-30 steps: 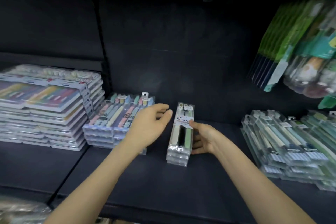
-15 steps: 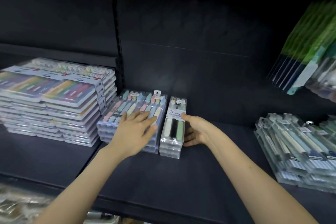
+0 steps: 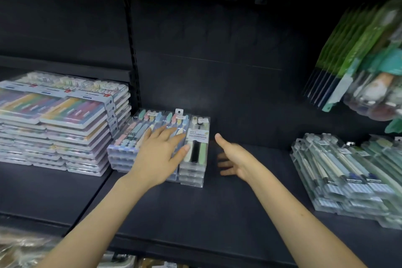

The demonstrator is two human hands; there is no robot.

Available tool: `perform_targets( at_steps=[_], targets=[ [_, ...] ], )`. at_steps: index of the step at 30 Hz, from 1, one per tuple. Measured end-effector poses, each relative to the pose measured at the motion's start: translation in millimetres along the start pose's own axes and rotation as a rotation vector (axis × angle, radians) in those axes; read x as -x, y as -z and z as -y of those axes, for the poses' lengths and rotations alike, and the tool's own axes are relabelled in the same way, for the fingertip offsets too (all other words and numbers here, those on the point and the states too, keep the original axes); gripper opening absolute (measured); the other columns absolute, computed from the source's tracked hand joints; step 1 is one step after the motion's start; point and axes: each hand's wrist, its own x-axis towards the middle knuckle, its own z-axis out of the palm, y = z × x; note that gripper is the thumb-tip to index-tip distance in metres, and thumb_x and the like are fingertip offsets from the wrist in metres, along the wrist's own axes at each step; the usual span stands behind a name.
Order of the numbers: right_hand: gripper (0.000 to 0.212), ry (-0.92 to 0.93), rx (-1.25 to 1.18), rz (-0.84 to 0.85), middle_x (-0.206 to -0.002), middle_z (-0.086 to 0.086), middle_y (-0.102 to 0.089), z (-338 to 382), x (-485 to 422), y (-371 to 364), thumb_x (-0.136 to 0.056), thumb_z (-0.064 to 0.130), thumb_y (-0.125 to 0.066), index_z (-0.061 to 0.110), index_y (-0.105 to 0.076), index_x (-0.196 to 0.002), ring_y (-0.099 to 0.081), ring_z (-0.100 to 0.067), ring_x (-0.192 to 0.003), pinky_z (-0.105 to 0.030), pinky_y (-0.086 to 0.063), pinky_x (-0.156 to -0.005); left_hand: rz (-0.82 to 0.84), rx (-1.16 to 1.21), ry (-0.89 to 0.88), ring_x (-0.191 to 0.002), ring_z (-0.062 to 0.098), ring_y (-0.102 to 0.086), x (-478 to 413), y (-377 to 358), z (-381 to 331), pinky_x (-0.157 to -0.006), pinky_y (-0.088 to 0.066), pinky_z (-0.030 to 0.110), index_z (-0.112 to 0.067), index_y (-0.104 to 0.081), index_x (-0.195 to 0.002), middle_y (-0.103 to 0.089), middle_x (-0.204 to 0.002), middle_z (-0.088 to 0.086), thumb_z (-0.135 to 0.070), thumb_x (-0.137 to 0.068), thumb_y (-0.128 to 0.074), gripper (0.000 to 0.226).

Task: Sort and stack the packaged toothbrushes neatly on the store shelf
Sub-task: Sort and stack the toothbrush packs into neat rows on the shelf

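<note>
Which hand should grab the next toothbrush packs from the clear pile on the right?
Probably the right hand: it is open, touching nothing, and nearer the clear pile. The left hand lies flat on the pastel stack.

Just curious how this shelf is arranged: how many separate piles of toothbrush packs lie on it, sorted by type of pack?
Wide flat packs with rainbow-coloured brushes: 2 piles, side by side
Clear packs of pastel brushes, under the left hand: 1
Narrow clear packs labelled SOFT TOOTHBRUSH: 1
Clear packs of green-toned brushes at right: 1 loose heap
Total: 5
</note>
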Motion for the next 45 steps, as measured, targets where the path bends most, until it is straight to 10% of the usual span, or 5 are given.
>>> perform_targets(
  at_steps=[12, 21, 29, 35, 45],
  targets=[
    [0.033, 0.589, 0.769, -1.110, -0.111, -0.021, -0.066, -98, 116, 170, -0.093, 0.020, -0.059, -0.004, -0.065, -0.115, -0.060, -0.041, -0.099, -0.044, -0.046, -0.086, -0.046, 0.241, -0.302, -0.118, 0.024, -0.052, -24, -61, -158, -0.103, -0.038, 0.037, -0.013, -0.061, -0.126, -0.061, -0.126, 0.002, -0.034, -0.098, -0.049, 0.037],
    [0.058, 0.289, 0.394, -0.808, -0.144, -0.013, -0.046, -124, 105, 251, -0.097, 0.044, -0.047, 0.009, -0.041, -0.143, -0.046, -0.029, -0.128, -0.039, -0.039, -0.102, 0.340, 0.725, 0.083, -0.124, 0.020, -0.048, -49, -121, -267, -0.091, -0.038, 0.024, -0.015, -0.042, -0.141, -0.049, -0.140, 0.007, -0.053, -0.095, -0.043, 0.060],
    [0.038, 0.530, 0.543, -1.032, -0.121, -0.010, -0.061, -151, 116, 227, -0.093, 0.024, -0.060, 0.006, -0.059, -0.126, -0.058, -0.029, -0.109, -0.035, -0.045, -0.082, 0.718, 1.267, 0.552, -0.129, 0.027, -0.043, -68, -136, -300, -0.091, -0.043, 0.045, -0.026, -0.039, -0.142, -0.041, -0.145, 0.001, -0.077, -0.067, -0.061, 0.093],
    [0.046, 0.570, 0.696, -0.814, -0.137, -0.010, -0.051, -143, 105, 229, -0.096, 0.012, -0.050, 0.003, -0.042, -0.141, -0.037, -0.026, -0.127, -0.026, -0.026, -0.104, 0.699, 1.294, 0.590, -0.073, 0.009, -0.065, -73, -140, -317, -0.038, -0.046, 0.016, -0.024, -0.062, -0.098, -0.064, -0.093, -0.007, -0.045, -0.070, -0.079, 0.038],
    [0.041, 0.403, -0.025, -0.494, -0.127, 0.000, -0.058, -141, 109, 226, -0.099, 0.005, -0.043, 0.012, -0.046, -0.139, -0.062, -0.004, -0.098, -0.019, -0.048, -0.090, 0.710, 1.229, 0.606, -0.107, 0.029, -0.050, -87, -138, -288, -0.085, -0.051, 0.044, -0.025, -0.056, -0.092, -0.055, -0.101, 0.006, -0.039, -0.076, -0.076, 0.029]
  ],
)
